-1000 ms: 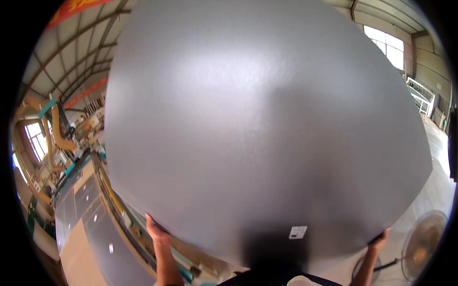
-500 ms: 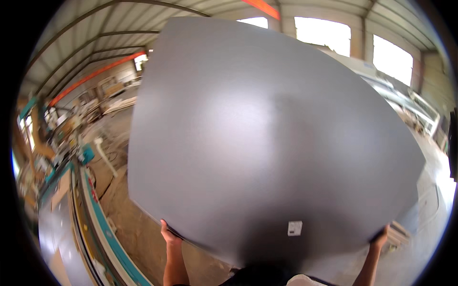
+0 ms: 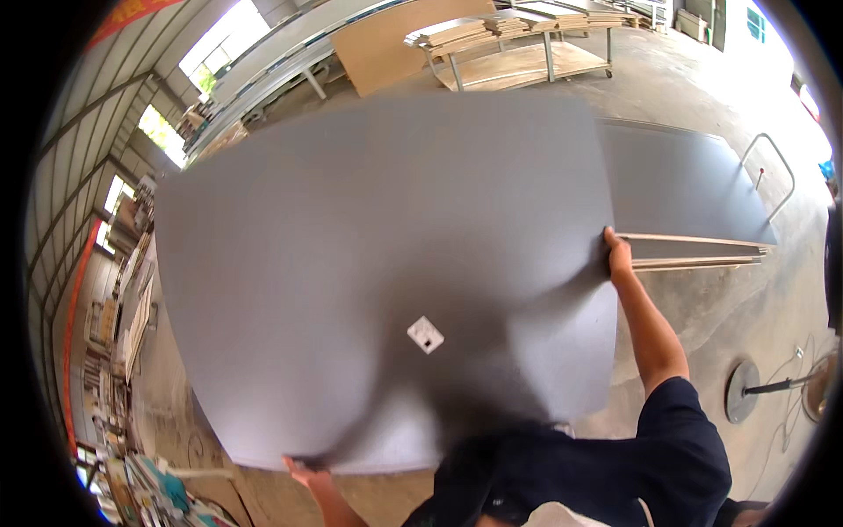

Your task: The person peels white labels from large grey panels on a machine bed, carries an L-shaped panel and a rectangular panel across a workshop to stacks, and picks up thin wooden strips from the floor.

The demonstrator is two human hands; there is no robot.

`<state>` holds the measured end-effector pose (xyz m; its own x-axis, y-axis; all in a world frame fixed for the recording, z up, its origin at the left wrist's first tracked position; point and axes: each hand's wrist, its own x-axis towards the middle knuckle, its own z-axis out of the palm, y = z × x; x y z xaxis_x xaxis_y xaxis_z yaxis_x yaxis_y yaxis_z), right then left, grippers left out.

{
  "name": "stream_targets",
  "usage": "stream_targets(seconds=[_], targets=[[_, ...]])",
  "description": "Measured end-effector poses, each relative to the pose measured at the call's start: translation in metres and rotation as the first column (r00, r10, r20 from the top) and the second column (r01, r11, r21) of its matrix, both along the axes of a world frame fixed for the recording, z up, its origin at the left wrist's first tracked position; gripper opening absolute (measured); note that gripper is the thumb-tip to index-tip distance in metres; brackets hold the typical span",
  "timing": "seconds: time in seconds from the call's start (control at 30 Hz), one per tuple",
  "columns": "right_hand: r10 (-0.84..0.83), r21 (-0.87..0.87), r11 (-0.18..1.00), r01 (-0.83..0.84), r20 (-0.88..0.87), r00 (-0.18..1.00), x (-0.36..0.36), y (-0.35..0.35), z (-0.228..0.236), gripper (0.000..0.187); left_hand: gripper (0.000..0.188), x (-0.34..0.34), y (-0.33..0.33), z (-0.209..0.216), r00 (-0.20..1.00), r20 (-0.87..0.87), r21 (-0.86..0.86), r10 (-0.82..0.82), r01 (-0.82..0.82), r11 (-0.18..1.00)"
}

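Observation:
A large flat grey panel (image 3: pixel 351 211) with a small white label (image 3: pixel 426 335) fills the middle of the head view. My left hand (image 3: pixel 307 474) grips its near edge at the lower left, thumb showing and the other fingers hidden behind the board. At the panel's right edge, my right hand (image 3: pixel 618 253) is closed around the side, its fingers mostly out of sight. The shadow of my body and arms falls across the grey face.
More grey panels (image 3: pixel 685 180) lie stacked at right, beside a bent metal handle (image 3: pixel 781 180). Behind stands a wheeled cart (image 3: pixel 527 66) loaded with boards. A round-based stand (image 3: pixel 742 391) and cables are on the floor at right. Machinery (image 3: pixel 167 492) is at lower left.
I have turned to the right with the panel, and it now lies lower and flatter in view. The stacked panels and the cart have come into sight. Both hands keep their hold.

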<state>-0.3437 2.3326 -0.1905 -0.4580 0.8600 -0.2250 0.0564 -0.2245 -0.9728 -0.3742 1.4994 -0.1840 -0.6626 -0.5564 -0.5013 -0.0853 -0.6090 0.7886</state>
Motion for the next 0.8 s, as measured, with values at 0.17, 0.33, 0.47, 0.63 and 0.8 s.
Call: stream_targets(seconds=[0.17,0.33,0.47,0.63,0.8], targets=[[0.101,-0.12,0.989,-0.086,0.123,0.987,-0.14,-0.011,-0.026,0.041,0.069,-0.128,0.028,0.013,0.908,0.353,-0.288,0.224,-0.122,0.95],[0.037,-0.006,0.999,-0.039,0.442,0.896,-0.158,-0.001,-0.073,0.046,0.064,-0.139,0.013,-0.027,0.953,0.287,-0.128,-0.092,0.134,0.983],[0.043,0.032,0.997,-0.074,0.563,0.825,-0.178,0.005,-0.101,0.049,0.066,-0.188,0.0,-0.077,0.95,0.288,-0.157,-0.121,0.171,0.973],[-0.119,0.019,0.991,0.132,0.57,0.813,-0.132,0.017,-0.15,0.044,0.064,-0.265,0.051,-0.059,0.874,0.481,-0.211,-0.073,0.196,0.958],[-0.13,-0.189,0.95,0.249,0.488,0.863,-0.149,0.0,-0.133,0.053,0.067,-0.33,0.052,-0.059,0.845,0.525,-0.193,-0.103,0.236,0.952]])
